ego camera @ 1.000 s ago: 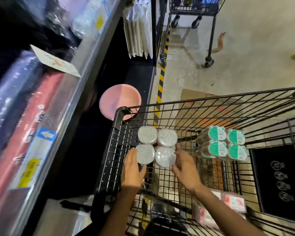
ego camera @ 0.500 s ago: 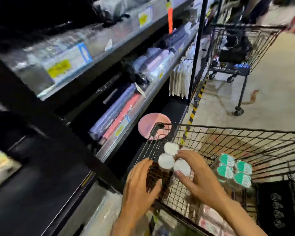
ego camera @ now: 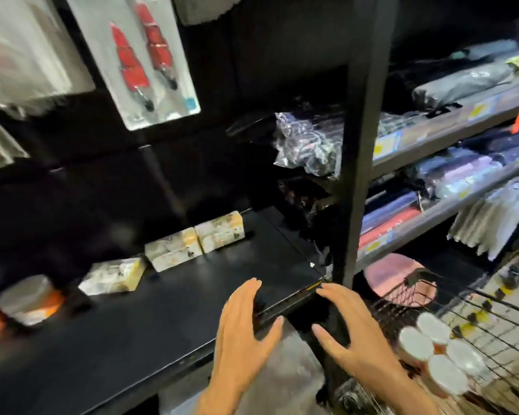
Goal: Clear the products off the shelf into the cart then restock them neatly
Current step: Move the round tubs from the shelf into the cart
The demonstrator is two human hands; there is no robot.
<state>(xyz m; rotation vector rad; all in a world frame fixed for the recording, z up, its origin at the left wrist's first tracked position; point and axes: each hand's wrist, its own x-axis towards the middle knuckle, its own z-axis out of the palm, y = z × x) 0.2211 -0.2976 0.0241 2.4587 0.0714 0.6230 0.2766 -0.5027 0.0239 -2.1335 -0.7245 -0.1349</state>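
Observation:
A black shelf (ego camera: 168, 319) runs across the lower left. Three pale printed boxes (ego camera: 174, 250) lie in a row toward its back, and a white and orange tub (ego camera: 27, 299) sits at the far left. My left hand (ego camera: 243, 330) hovers over the shelf's front edge, fingers spread, holding nothing. My right hand (ego camera: 342, 333) is beside it, open and empty, in front of the black upright post (ego camera: 357, 175). The wire cart (ego camera: 468, 310) is at the lower right with a pack of white-lidded jars (ego camera: 438, 351) inside.
Blister packs with red items (ego camera: 144, 58) hang above the shelf. Right of the post, grey shelves (ego camera: 432, 145) hold bagged fabric goods. A pink round plate (ego camera: 396, 277) lies low behind the cart's corner. Wrapped dark items (ego camera: 309, 145) sit by the post.
Both hands let go of the white-lidded jar pack in the cart and moved up and left to the black shelf's front edge. My view swung from the cart to the shelf.

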